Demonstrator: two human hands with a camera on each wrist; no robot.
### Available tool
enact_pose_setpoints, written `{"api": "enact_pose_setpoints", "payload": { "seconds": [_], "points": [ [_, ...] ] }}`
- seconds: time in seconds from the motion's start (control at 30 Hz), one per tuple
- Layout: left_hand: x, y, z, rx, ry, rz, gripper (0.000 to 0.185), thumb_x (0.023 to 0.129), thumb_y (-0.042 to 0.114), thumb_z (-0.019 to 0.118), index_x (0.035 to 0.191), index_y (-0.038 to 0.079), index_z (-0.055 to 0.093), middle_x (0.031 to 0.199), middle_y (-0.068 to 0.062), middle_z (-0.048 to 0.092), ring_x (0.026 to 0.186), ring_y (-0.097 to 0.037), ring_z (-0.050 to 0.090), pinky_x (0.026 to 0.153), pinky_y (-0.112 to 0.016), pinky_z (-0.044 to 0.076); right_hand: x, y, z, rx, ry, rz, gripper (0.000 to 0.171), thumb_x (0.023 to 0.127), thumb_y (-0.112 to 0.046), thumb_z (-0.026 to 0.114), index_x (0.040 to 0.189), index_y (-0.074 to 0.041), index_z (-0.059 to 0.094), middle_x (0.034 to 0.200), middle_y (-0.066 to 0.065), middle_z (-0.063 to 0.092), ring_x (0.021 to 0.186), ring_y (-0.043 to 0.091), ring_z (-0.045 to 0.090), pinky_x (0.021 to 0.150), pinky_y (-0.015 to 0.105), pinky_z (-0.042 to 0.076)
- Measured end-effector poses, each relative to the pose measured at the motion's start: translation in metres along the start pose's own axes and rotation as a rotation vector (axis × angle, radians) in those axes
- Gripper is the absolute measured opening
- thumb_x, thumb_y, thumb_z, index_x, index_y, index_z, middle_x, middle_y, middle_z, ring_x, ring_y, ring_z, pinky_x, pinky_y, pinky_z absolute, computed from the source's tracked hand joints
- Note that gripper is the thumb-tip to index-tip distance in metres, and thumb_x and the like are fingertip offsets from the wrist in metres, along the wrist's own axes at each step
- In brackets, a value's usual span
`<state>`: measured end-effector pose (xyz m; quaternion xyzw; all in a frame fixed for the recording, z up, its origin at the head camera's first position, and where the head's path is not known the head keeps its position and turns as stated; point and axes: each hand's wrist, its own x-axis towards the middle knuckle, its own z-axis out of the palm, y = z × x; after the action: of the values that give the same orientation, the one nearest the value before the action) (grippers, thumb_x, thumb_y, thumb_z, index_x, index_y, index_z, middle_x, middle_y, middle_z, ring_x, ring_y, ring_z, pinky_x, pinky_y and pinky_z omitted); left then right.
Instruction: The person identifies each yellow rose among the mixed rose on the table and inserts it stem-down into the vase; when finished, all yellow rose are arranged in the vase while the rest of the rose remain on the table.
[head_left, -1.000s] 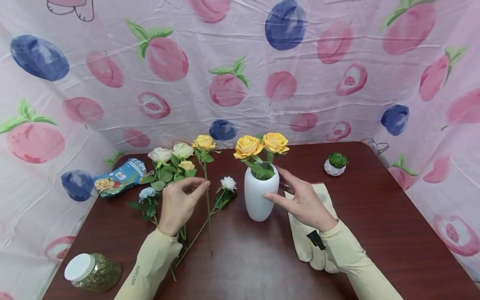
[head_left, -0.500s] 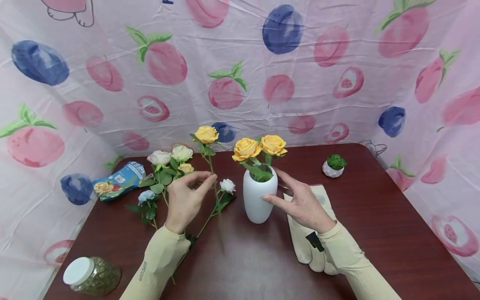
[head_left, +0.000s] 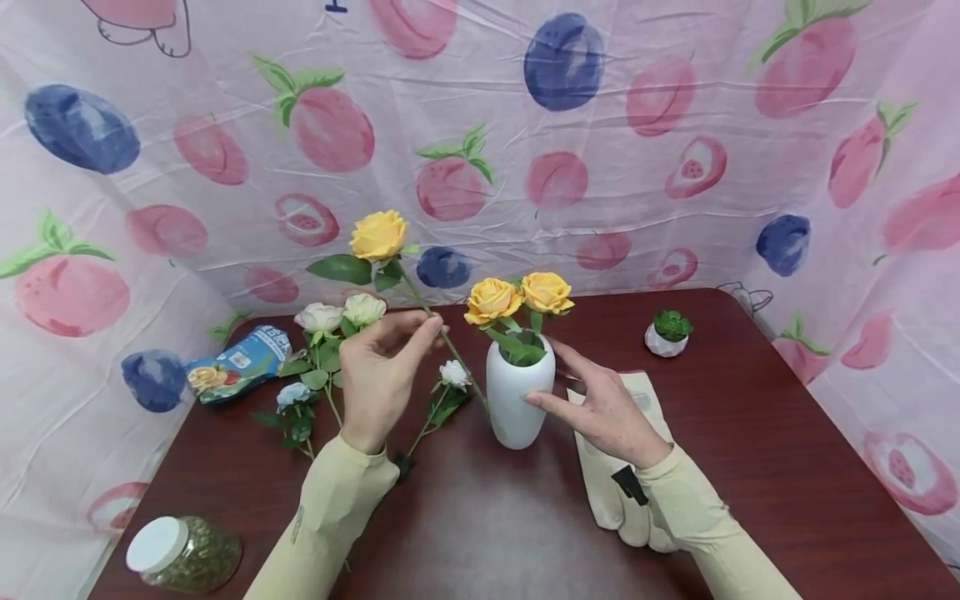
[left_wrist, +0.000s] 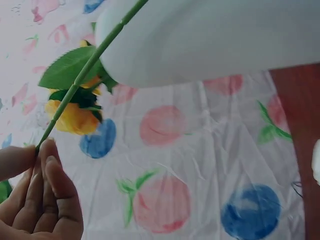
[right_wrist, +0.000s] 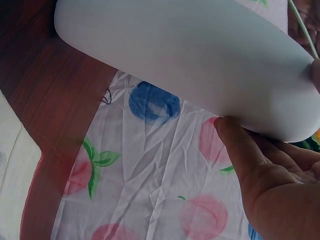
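Note:
My left hand (head_left: 378,379) pinches the green stem of a yellow rose (head_left: 378,236) between thumb and fingertips. The rose leans up to the left, its bloom raised above the table, and the stem's lower end slants down right beside the white vase (head_left: 517,404). In the left wrist view the stem (left_wrist: 82,75) crosses in front of the vase (left_wrist: 210,40). My right hand (head_left: 611,408) holds the upright vase from the right, thumb on its front and fingers around behind. Two yellow roses (head_left: 492,301) stand in the vase, their leaves at its mouth.
White roses (head_left: 365,309), a blue flower (head_left: 292,395) and a smaller white rose (head_left: 453,373) lie left of the vase. A blue pouch (head_left: 243,362) and a lidded jar (head_left: 183,552) are farther left. Cream gloves (head_left: 600,487) lie under my right wrist; a potted succulent (head_left: 668,333) stands back right.
My left hand has lifted the yellow rose and moved it slightly right; the stem has tilted, its lower end swinging right to the vase. My right hand stays on the vase.

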<state>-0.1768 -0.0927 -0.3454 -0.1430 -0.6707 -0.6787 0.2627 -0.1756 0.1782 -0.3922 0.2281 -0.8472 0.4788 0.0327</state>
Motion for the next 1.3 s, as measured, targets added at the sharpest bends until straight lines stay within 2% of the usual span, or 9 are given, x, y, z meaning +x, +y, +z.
{"api": "enact_pose_setpoints", "payload": {
  "seconds": [0.13,0.33,0.6,1.0,1.07,1.17,1.3],
  "points": [
    [0.006,0.007,0.008,-0.090,0.042,0.089,0.012,0.091,0.002,0.077,0.096,-0.009,0.075,0.087,0.002,0.079,0.072,-0.019,0.075,0.071,-0.030,0.061,-0.001,0.001,0.000,-0.003,-0.002,0.001,0.077,0.090,-0.031,0.081,0.156,-0.017,0.043,0.151,0.004,0.055,0.131,0.022,0.061,0.102,0.041,0.054],
    [0.014,0.014,0.017,-0.171,0.084,0.192,0.013,0.091,-0.003,0.074,0.095,-0.015,0.071,0.088,0.002,0.078,0.073,-0.015,0.074,0.072,-0.032,0.061,-0.001,0.002,0.000,0.002,0.003,-0.002,0.077,0.090,-0.031,0.082,0.155,-0.017,0.044,0.150,0.004,0.055,0.131,0.022,0.061,0.102,0.043,0.054],
    [0.025,0.019,0.020,-0.166,0.148,0.224,0.018,0.091,0.000,0.076,0.093,-0.017,0.070,0.085,0.003,0.078,0.071,-0.014,0.073,0.071,-0.030,0.061,-0.001,0.001,0.001,-0.002,0.002,-0.011,0.076,0.091,-0.029,0.081,0.155,-0.015,0.044,0.149,0.005,0.056,0.129,0.022,0.062,0.102,0.042,0.054],
    [0.036,0.021,0.019,-0.195,0.259,0.272,0.014,0.091,0.000,0.076,0.093,-0.013,0.073,0.083,0.001,0.078,0.073,-0.013,0.074,0.076,-0.032,0.062,-0.002,0.001,-0.001,-0.003,0.008,-0.012,0.076,0.091,-0.031,0.081,0.155,-0.016,0.044,0.148,0.004,0.057,0.127,0.022,0.063,0.103,0.044,0.054],
    [0.037,0.019,0.021,-0.177,0.257,0.279,0.014,0.091,0.000,0.076,0.091,-0.014,0.072,0.083,0.001,0.078,0.072,-0.013,0.074,0.074,-0.031,0.062,-0.002,0.001,-0.001,-0.004,0.009,-0.010,0.076,0.091,-0.031,0.081,0.155,-0.016,0.044,0.149,0.004,0.056,0.127,0.022,0.063,0.103,0.045,0.054],
    [0.035,0.013,0.025,-0.156,0.220,0.267,0.014,0.090,-0.002,0.076,0.091,-0.015,0.072,0.082,0.000,0.078,0.072,-0.014,0.074,0.073,-0.030,0.062,-0.002,0.001,0.000,-0.008,0.011,-0.011,0.076,0.091,-0.031,0.081,0.155,-0.017,0.044,0.149,0.004,0.057,0.127,0.022,0.064,0.102,0.045,0.054],
    [0.025,0.002,0.033,-0.137,0.143,0.216,0.012,0.089,-0.005,0.076,0.094,-0.015,0.072,0.085,-0.012,0.078,0.073,-0.014,0.074,0.074,-0.031,0.062,-0.002,0.001,0.000,-0.008,0.012,-0.013,0.076,0.091,-0.031,0.081,0.155,-0.016,0.044,0.148,0.004,0.057,0.127,0.022,0.064,0.102,0.045,0.054]
  ]
}}
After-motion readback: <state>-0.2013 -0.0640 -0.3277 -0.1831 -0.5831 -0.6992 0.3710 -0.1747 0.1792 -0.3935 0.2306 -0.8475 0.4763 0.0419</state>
